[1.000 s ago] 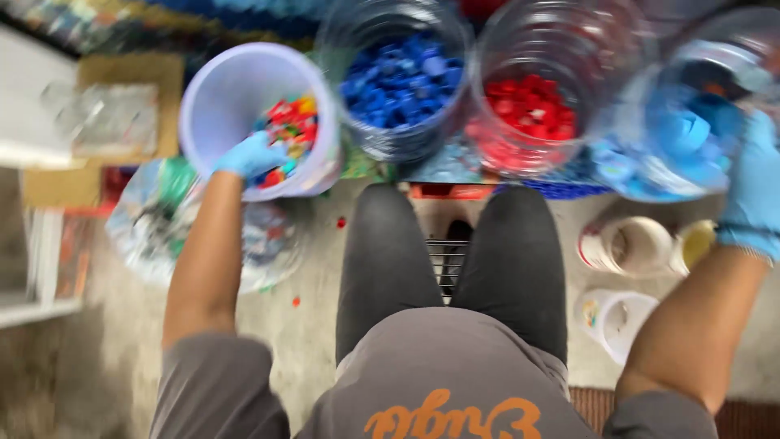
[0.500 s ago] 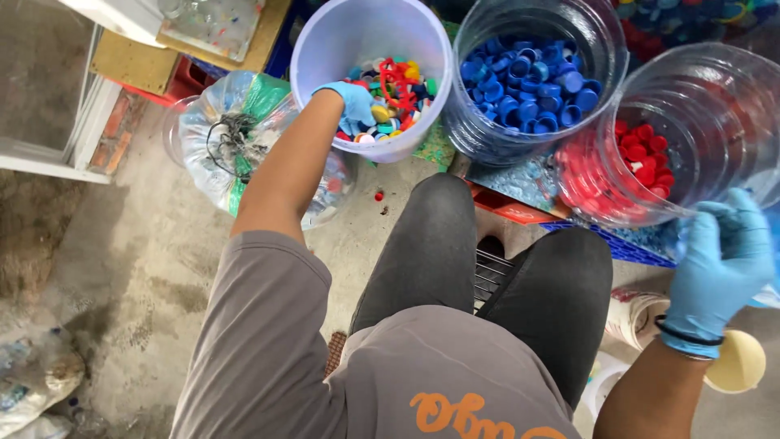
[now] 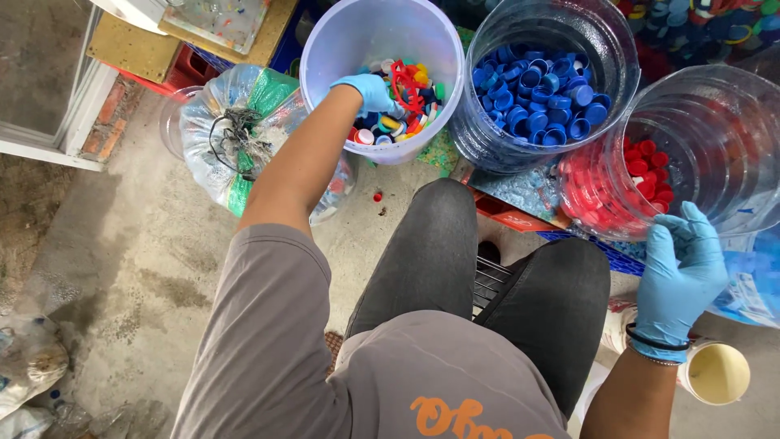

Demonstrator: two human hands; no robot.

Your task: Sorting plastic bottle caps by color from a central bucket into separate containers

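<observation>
Concrete floor, person seated, dark-trousered knees toward three tubs in a row. Right: clear tub tipped toward the person, red caps in it. Middle: clear tub, blue caps. Left: pale bucket holding mixed caps in red, yellow, green, white. Left of the bucket a tied clear bag of scraps. Cream cup by the right wrist.

Left hand, blue glove, is down inside the bucket, fingers curled into the mixed caps, which lie just right of and under the fingertips; cannot tell if it pinches one. Left hand is far the nearer to that pile. Right hand, blue glove, hangs outside the red tub's near rim, fingers loosely spread, holding nothing, red caps up and left of it.

Against half a second ago: left hand sits in the same spot in the bucket, right hand is lower and closer to the red tub rim, view shifted slightly
</observation>
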